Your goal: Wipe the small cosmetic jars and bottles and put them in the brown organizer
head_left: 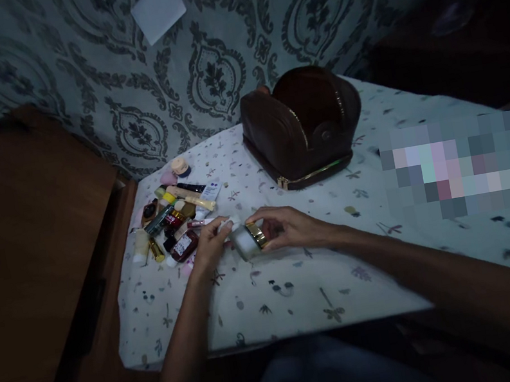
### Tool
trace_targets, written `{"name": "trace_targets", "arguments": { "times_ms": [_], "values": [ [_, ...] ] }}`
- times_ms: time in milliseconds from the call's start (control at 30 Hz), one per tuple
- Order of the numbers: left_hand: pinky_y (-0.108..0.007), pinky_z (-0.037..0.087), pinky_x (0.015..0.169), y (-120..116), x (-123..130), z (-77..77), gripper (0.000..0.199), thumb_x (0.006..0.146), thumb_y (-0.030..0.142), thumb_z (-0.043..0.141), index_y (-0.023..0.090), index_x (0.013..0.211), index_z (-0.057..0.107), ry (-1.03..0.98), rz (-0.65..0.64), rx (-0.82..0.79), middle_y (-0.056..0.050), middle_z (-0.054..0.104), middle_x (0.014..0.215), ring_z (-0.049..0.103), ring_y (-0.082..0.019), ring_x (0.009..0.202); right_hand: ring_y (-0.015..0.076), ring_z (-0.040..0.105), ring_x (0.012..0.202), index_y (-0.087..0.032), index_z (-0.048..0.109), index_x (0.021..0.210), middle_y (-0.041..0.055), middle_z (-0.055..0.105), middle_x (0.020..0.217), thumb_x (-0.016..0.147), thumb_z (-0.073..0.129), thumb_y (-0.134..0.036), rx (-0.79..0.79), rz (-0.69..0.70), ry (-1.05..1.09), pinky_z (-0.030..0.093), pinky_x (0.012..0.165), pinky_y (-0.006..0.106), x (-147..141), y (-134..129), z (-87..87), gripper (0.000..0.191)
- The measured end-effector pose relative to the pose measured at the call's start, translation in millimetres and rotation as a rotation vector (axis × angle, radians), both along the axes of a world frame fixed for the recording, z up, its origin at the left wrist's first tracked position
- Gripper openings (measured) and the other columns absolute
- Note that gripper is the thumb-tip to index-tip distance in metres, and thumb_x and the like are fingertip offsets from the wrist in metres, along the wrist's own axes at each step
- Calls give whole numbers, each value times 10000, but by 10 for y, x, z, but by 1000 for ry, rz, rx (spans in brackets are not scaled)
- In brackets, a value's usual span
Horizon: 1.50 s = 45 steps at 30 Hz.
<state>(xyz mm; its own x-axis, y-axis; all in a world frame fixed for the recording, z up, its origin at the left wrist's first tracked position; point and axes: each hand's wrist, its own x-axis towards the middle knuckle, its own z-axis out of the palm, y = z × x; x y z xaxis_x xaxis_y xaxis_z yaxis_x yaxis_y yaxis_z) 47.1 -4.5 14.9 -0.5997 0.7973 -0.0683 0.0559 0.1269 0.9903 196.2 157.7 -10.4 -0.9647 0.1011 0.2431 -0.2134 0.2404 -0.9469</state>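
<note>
Low over the front of the table, my right hand (283, 228) grips a pale, see-through bottle (244, 243) by its gold cap (257, 235). The bottle is tilted and slightly blurred. Close against its other side, my left hand (212, 245) is closed, with a small white item (230, 222) at its fingertips; its kind is unclear. Just left of that hand lies a pile of cosmetics (176, 217), with tubes and small bottles, among them a dark red bottle (185, 246) with a white label. Behind my right hand stands a brown cosmetic bag (273, 123), its top unzipped.
A patterned white cloth (279, 307) covers the table. Brown wooden furniture (24, 243) borders it on the left, and a patterned wall (217, 80) rises behind. A pixelated patch hides part of the right side.
</note>
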Motion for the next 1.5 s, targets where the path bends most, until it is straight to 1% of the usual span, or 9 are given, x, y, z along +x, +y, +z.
{"name": "trace_targets", "arguments": {
  "times_ms": [233,467,633,767,900,1033,1167,1333,1500],
  "values": [
    [-154,411,454,14,9,-10,451,554,500,844,165,803,673,-262,47,44,37,591,725,515,-72,587,160,605,754,-185,601,1193,-9,604,779,638,823,-385,-113,-32,-63,511,737,323,-7,-2,47,631],
    [-203,502,526,61,136,-24,466,525,475,870,161,811,679,-380,-33,59,0,647,763,600,-126,677,193,642,843,-190,590,1118,40,650,928,612,825,-417,-247,-179,-30,529,778,349,-34,36,80,602],
    [-257,563,576,78,286,-29,526,512,410,891,174,899,625,-461,-73,65,4,670,797,633,-146,700,165,625,683,-194,567,1119,-19,614,723,629,814,-438,-143,-303,19,506,639,296,-49,96,26,601],
    [-321,595,615,64,334,-61,560,513,401,899,186,882,538,-509,-37,86,26,662,753,647,-151,680,189,626,741,-192,598,1094,7,640,781,639,810,-455,38,-395,87,500,675,316,-53,125,13,567],
    [-323,597,613,47,310,-85,589,475,408,916,196,825,491,-511,31,105,39,648,721,650,-147,656,246,629,923,-202,625,1067,61,668,976,651,809,-467,163,-474,181,507,830,399,-71,151,-22,526],
    [-283,586,605,45,280,-91,581,470,415,913,195,796,486,-506,48,114,19,666,743,669,-156,697,249,634,955,-219,620,1072,58,652,1015,658,807,-465,132,-467,220,517,903,456,-87,166,-64,516],
    [-260,571,574,53,263,-82,576,463,419,913,186,781,493,-503,65,129,11,672,746,664,-151,684,233,628,943,-225,618,1072,56,610,1031,649,815,-448,61,-443,225,571,843,440,-79,155,-50,517],
    [-189,485,492,58,253,-43,516,494,408,898,172,781,540,-425,117,164,46,619,664,567,-82,539,228,622,956,-229,633,1047,60,581,1049,624,832,-430,-15,-462,193,602,761,384,-67,147,-17,509],
    [-182,424,534,66,234,-54,449,512,389,883,169,752,575,-320,146,227,62,587,660,514,-61,540,228,637,943,-224,647,1046,68,628,1039,632,817,-442,-87,-466,116,592,744,364,-63,139,-9,498]
  ]
}}
